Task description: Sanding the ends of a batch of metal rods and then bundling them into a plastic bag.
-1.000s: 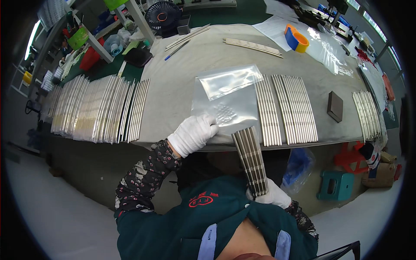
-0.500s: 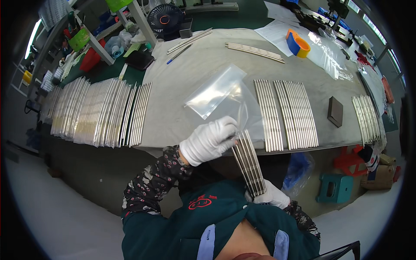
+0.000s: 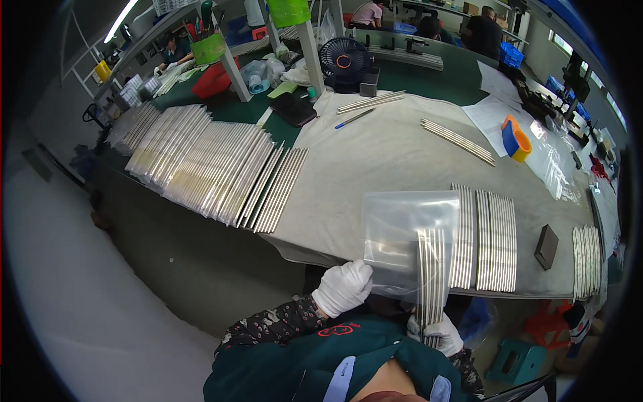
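Observation:
My left hand (image 3: 343, 288), in a white glove, is closed on the left edge of a clear plastic bag (image 3: 394, 234) near its open end. A bundle of thin shiny metal rods (image 3: 431, 295) stands side by side with its far part inside the bag, along the bag's right side. Around the near ends of these rods my gloved right hand (image 3: 443, 335) is closed, close to my body. The bag's far part lies over the table and overlaps a flat row of more rods (image 3: 463, 261).
Another row of rods (image 3: 496, 244), a dark block (image 3: 546, 246) and a further row (image 3: 586, 261) lie to the right. Many bagged rods (image 3: 221, 171) fill the left side. Farther back are a pen (image 3: 355, 118), a fan (image 3: 345, 60) and an orange-blue tape roll (image 3: 516, 139).
The rods' far ends have gone into the bag, which is now spread over them. My left hand has moved from the rods' tips to the bag's left edge. The view has shifted left.

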Action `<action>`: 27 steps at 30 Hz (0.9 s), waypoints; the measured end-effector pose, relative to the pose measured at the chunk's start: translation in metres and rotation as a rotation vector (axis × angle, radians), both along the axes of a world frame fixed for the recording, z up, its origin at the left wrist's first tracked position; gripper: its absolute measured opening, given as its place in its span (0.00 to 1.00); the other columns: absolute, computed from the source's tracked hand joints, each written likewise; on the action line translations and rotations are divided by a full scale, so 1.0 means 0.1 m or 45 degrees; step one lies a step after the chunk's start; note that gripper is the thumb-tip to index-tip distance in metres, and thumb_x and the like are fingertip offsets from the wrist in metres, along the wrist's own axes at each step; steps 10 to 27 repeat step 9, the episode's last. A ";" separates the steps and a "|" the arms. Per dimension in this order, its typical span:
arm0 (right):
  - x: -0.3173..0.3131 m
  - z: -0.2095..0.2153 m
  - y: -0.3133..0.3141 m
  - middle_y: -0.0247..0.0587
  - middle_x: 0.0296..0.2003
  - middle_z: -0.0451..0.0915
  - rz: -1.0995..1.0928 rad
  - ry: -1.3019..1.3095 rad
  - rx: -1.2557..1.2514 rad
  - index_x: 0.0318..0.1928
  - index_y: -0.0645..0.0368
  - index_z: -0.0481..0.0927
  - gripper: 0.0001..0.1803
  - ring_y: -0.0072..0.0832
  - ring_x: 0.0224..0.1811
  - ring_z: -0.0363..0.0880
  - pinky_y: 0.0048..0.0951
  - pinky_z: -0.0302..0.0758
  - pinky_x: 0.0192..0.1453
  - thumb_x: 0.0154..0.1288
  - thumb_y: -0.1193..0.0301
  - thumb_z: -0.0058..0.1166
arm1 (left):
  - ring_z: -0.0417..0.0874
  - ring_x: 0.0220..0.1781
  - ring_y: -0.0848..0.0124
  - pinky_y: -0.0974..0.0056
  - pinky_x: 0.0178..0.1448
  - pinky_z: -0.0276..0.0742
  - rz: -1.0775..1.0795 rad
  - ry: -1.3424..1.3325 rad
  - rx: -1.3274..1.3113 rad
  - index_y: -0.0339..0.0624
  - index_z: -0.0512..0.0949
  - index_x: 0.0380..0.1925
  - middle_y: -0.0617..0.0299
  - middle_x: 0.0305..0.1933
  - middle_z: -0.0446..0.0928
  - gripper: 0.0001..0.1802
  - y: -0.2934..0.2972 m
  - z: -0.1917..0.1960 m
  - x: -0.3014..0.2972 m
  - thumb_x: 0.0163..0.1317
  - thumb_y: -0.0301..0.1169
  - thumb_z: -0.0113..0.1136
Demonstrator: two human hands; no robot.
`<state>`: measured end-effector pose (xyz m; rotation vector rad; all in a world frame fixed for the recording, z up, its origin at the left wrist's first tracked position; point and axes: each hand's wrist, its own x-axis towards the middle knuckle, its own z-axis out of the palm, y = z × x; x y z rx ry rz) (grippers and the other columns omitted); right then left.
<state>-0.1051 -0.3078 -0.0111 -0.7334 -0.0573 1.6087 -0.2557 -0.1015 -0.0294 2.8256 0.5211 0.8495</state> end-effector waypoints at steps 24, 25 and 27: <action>0.00 0.07 0.44 0.35 0.26 0.68 -0.036 0.141 0.228 0.40 0.60 0.72 0.24 0.28 0.25 0.70 0.32 0.70 0.34 0.44 0.61 0.63 | 0.80 0.21 0.64 0.66 0.20 0.71 -0.340 -0.076 0.001 0.48 0.70 0.23 0.63 0.23 0.76 0.08 -0.29 0.12 0.12 0.52 0.33 0.60; 0.00 0.07 0.44 0.35 0.26 0.68 -0.036 0.141 0.228 0.40 0.60 0.72 0.24 0.28 0.25 0.70 0.32 0.70 0.34 0.44 0.61 0.63 | 0.80 0.21 0.64 0.66 0.20 0.71 -0.340 -0.076 0.001 0.48 0.70 0.23 0.63 0.23 0.76 0.08 -0.29 0.12 0.12 0.52 0.33 0.60; 0.00 0.07 0.44 0.35 0.26 0.68 -0.036 0.141 0.228 0.40 0.60 0.72 0.24 0.28 0.25 0.70 0.32 0.70 0.34 0.44 0.61 0.63 | 0.80 0.21 0.64 0.66 0.20 0.71 -0.340 -0.076 0.001 0.48 0.70 0.23 0.63 0.23 0.76 0.08 -0.29 0.12 0.12 0.52 0.33 0.60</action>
